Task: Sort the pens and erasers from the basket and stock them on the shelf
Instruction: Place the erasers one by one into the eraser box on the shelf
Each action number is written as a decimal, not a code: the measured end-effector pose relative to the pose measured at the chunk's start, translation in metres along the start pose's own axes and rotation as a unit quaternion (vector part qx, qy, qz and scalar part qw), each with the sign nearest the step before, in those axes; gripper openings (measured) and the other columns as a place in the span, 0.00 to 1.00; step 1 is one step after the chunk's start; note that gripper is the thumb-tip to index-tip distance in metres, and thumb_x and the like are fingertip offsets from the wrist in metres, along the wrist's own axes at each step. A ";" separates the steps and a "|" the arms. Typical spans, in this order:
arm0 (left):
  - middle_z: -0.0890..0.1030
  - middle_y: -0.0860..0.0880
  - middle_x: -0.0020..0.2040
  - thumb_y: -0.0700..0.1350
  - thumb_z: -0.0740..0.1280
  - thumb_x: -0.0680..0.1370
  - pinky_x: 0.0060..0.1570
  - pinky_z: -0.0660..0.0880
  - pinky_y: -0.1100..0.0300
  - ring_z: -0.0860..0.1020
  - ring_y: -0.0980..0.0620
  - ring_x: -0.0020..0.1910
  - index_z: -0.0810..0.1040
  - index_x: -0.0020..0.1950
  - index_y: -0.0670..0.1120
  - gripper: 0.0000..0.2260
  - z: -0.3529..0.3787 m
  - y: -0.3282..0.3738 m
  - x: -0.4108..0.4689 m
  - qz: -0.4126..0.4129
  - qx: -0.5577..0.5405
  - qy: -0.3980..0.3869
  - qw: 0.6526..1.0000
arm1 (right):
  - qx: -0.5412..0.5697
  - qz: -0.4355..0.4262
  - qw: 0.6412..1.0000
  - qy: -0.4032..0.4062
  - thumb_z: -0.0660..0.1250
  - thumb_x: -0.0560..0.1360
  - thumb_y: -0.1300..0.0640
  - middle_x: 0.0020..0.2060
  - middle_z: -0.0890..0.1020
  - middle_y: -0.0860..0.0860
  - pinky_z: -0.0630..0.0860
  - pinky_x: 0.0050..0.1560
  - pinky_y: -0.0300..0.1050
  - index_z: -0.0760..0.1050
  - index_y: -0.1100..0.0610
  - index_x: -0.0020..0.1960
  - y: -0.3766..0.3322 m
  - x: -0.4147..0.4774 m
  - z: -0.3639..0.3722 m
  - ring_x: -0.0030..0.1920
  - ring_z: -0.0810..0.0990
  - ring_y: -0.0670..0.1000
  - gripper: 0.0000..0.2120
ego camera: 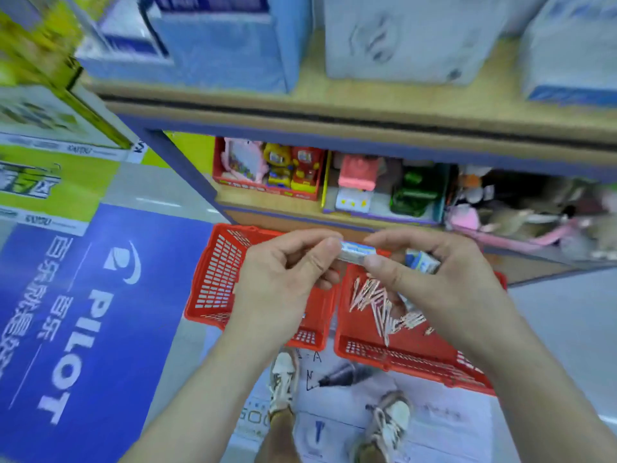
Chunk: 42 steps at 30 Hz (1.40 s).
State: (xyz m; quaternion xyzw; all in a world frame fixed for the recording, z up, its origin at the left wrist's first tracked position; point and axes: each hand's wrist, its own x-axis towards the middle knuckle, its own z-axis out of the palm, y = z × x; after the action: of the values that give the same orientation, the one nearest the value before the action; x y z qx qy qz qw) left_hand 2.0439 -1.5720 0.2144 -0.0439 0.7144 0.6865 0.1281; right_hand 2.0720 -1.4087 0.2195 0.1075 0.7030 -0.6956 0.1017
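Eraser (358, 251), a small rectangular block in a blue-and-white sleeve, sits pinched between both hands above two red baskets. The left hand (283, 279) pinches its left end between thumb and forefinger, the other fingers curled loosely under. The right hand (434, 279) pinches the right end the same way, while its remaining fingers curl around a second eraser (422, 261), a similar wrapped block.

Below, on the floor, the baskets stand side by side and touching, both of rigid plastic with slotted lattice walls. The right basket (400, 359) holds a loose scatter of thin pens (377, 302), pale pink and white, lying crossed over one another. The left basket (217, 272) shows bare lattice on its left wall; the hand hides most of its floor.

Beyond the hands, a wood-topped shelf (334, 111) with a blue edge carries blurred blue and grey cartons (227, 45). On the lower level, a red tray (267, 190) holds packaged toys in pink, yellow and red; to its right stand a pink-and-white toy and a glossy green one, then soft plush shapes.

A blue floor graphic (100, 312) lettered PILOT lies at left. Two pale sneakers (283, 379) stand on printed paper near the baskets.
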 end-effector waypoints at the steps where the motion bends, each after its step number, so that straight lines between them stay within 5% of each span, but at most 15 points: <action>1: 0.82 0.48 0.31 0.42 0.68 0.72 0.31 0.75 0.66 0.77 0.56 0.28 0.82 0.45 0.44 0.05 0.011 0.014 -0.002 -0.003 -0.004 -0.003 1.000 | -0.023 -0.006 1.000 0.002 0.73 0.67 0.54 0.24 0.74 0.53 0.71 0.25 0.39 0.81 0.53 0.45 -0.014 -0.005 -0.011 0.23 0.72 0.49 0.07; 5: 0.83 0.45 0.34 0.35 0.67 0.74 0.32 0.76 0.66 0.78 0.55 0.29 0.82 0.48 0.44 0.07 0.050 0.057 -0.009 0.000 -0.003 -0.021 1.000 | -0.094 -0.049 0.994 0.029 0.72 0.66 0.48 0.28 0.78 0.53 0.73 0.27 0.48 0.80 0.48 0.45 -0.049 -0.020 -0.051 0.24 0.73 0.50 0.09; 9: 0.83 0.46 0.35 0.34 0.68 0.74 0.33 0.76 0.65 0.78 0.54 0.30 0.82 0.48 0.45 0.08 0.079 0.082 -0.007 -0.002 0.003 -0.032 0.999 | -0.163 -0.084 0.981 0.064 0.73 0.71 0.54 0.38 0.81 0.44 0.76 0.31 0.50 0.78 0.41 0.46 -0.068 -0.025 -0.076 0.32 0.78 0.55 0.09; 17: 0.83 0.48 0.39 0.41 0.64 0.78 0.38 0.77 0.61 0.79 0.57 0.36 0.82 0.50 0.50 0.08 0.123 0.098 0.038 0.030 0.086 -0.103 0.990 | -0.244 -0.111 0.948 0.168 0.73 0.71 0.54 0.41 0.79 0.42 0.72 0.35 0.36 0.73 0.36 0.42 -0.087 -0.011 -0.123 0.38 0.78 0.47 0.13; 20: 0.82 0.56 0.45 0.42 0.65 0.77 0.49 0.75 0.59 0.78 0.59 0.44 0.81 0.54 0.52 0.09 0.151 0.087 0.082 0.141 0.253 -0.111 0.951 | -0.238 -0.082 0.939 0.236 0.73 0.71 0.54 0.35 0.80 0.45 0.69 0.37 0.31 0.78 0.44 0.45 -0.089 0.008 -0.154 0.36 0.77 0.44 0.07; 25: 0.74 0.44 0.55 0.48 0.65 0.77 0.54 0.69 0.55 0.74 0.44 0.55 0.70 0.69 0.49 0.20 0.197 0.070 0.150 0.249 0.441 -0.130 0.853 | -0.283 -0.057 0.911 0.295 0.73 0.71 0.56 0.39 0.80 0.42 0.69 0.35 0.27 0.77 0.45 0.44 -0.095 0.057 -0.187 0.34 0.77 0.41 0.08; 28: 0.76 0.43 0.50 0.48 0.64 0.76 0.44 0.74 0.53 0.78 0.43 0.47 0.78 0.59 0.47 0.14 0.200 0.064 0.169 0.277 0.420 -0.124 0.855 | -0.315 -0.032 0.898 0.307 0.73 0.71 0.55 0.39 0.79 0.38 0.69 0.37 0.29 0.76 0.43 0.44 -0.098 0.081 -0.191 0.39 0.76 0.44 0.09; 31: 0.76 0.47 0.41 0.48 0.62 0.75 0.35 0.75 0.54 0.77 0.47 0.38 0.81 0.46 0.46 0.10 0.190 0.053 0.170 0.315 0.367 -0.137 0.864 | -0.356 -0.024 0.885 0.298 0.73 0.71 0.54 0.38 0.79 0.36 0.67 0.39 0.25 0.76 0.42 0.44 -0.098 0.097 -0.192 0.42 0.75 0.37 0.08; 34: 0.75 0.51 0.40 0.48 0.64 0.74 0.33 0.74 0.57 0.76 0.52 0.36 0.81 0.45 0.48 0.07 0.178 0.048 0.158 0.319 0.363 -0.156 0.861 | -0.383 -0.011 0.881 0.279 0.73 0.72 0.53 0.36 0.77 0.35 0.67 0.39 0.25 0.79 0.45 0.47 -0.095 0.103 -0.193 0.43 0.74 0.33 0.06; 38: 0.73 0.52 0.40 0.52 0.61 0.75 0.31 0.74 0.57 0.75 0.53 0.35 0.80 0.44 0.50 0.10 0.174 0.048 0.144 0.326 0.361 -0.181 0.855 | -0.428 -0.004 0.870 0.245 0.73 0.71 0.53 0.38 0.79 0.38 0.66 0.42 0.25 0.81 0.48 0.52 -0.088 0.109 -0.194 0.37 0.76 0.43 0.10; 42: 0.74 0.57 0.45 0.54 0.64 0.74 0.41 0.72 0.67 0.75 0.62 0.40 0.79 0.48 0.55 0.07 0.172 0.053 0.139 0.296 0.312 -0.172 0.886 | -0.448 -0.037 0.868 0.212 0.74 0.69 0.54 0.43 0.82 0.47 0.69 0.46 0.36 0.83 0.51 0.51 -0.075 0.115 -0.194 0.45 0.79 0.49 0.10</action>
State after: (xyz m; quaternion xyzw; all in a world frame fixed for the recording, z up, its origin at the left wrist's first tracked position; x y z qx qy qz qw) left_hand 1.9186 -1.3831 0.2275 0.3308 0.8384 0.4307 0.0466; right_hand 1.9409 -1.2141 0.2601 0.1691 0.9473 -0.2694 -0.0384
